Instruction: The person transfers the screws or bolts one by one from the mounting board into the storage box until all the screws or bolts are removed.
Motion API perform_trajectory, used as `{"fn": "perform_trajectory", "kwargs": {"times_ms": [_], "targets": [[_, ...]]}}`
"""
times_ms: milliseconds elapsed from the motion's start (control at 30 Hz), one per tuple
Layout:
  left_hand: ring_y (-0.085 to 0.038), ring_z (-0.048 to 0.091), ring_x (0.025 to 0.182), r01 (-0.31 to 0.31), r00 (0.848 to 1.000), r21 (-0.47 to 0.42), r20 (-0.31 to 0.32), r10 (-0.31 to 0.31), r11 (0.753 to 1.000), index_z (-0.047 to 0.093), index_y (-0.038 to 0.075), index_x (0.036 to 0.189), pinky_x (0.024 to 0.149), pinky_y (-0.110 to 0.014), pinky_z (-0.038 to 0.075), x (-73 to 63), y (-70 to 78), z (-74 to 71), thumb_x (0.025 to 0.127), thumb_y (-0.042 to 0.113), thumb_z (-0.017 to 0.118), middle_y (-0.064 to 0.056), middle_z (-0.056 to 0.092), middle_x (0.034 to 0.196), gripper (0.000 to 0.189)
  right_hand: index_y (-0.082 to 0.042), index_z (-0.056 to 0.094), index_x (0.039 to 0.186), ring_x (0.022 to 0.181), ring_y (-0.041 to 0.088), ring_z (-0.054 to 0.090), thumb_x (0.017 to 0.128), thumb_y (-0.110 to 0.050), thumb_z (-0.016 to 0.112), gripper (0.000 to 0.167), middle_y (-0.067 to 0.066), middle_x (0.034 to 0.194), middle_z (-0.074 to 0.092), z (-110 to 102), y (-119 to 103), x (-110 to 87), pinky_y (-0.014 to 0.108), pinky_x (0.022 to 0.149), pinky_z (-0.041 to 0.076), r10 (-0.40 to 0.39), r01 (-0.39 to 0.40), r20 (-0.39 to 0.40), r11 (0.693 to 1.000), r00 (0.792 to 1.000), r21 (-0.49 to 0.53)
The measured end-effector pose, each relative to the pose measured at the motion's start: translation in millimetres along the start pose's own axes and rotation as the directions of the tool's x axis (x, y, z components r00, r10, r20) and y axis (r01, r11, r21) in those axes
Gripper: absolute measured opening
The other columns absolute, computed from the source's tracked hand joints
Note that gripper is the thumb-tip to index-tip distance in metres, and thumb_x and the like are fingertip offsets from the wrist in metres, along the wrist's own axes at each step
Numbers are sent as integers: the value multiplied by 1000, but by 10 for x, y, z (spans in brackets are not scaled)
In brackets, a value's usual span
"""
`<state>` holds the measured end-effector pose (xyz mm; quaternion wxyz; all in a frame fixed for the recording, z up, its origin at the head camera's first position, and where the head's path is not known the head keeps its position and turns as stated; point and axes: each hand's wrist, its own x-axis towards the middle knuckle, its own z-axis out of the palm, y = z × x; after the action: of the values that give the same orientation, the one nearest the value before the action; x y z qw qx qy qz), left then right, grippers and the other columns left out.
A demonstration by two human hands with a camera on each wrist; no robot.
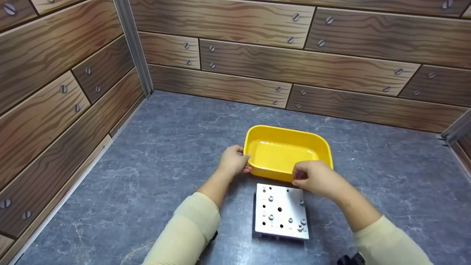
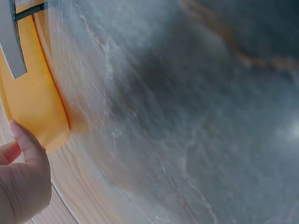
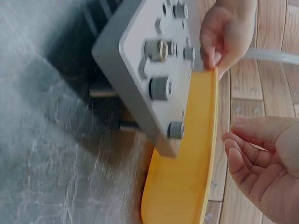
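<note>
A yellow plastic tub (image 1: 283, 154) with rounded corners stands on the table with nothing inside it. At its left end my left hand (image 1: 233, 160) grips the rim, thumb on top and fingers below. My right hand (image 1: 316, 178) hovers by the tub's front right edge, above the far right corner of a metal plate (image 1: 281, 206). In the right wrist view, the right hand (image 3: 266, 158) has loosely curled fingers, a small gap from the tub's rim, and nothing visible between them. The plate carries several socket-head bolts (image 3: 161, 88) and holes, and stands raised on bolt legs (image 3: 128, 125).
The dark grey marbled tabletop (image 1: 176, 147) runs back to wood-patterned walls (image 1: 239, 55) behind and at the left. A grey metal post (image 1: 136, 48) stands in the back left corner. The plate lies between my forearms, just in front of the tub.
</note>
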<state>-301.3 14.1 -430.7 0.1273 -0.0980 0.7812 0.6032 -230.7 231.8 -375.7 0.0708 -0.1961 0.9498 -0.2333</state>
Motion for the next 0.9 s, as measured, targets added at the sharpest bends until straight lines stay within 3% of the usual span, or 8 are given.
{"fn": "perform_trajectory", "kwargs": {"times_ms": [300,567,900], "targets": [[-13,59,48,-25,1000,-16,12,25,1000,52,-1,115,61,-32,59,-19,-6,-9,89,6,56,-12,60,72,27,-12,61,76,64,9,52,75,-6,70,11,-7,69,56,83,-126,-198,20,55,50,-103,100,113,995,988,29],[-14,60,50,-13,1000,-5,-2,13,1000,52,0,117,60,-32,59,-14,-7,-4,90,8,56,-13,60,75,28,-15,59,71,58,2,50,70,-5,72,16,-13,65,55,140,-169,-268,19,52,48,-200,205,274,979,941,11],[-15,60,50,-1,1000,-15,-2,1,1000,52,1,116,60,-33,59,-12,0,4,90,7,56,-14,60,76,27,-14,58,70,56,-1,44,64,-4,74,20,-13,61,50,248,-181,-282,17,50,44,-232,246,356,969,905,8]]}}
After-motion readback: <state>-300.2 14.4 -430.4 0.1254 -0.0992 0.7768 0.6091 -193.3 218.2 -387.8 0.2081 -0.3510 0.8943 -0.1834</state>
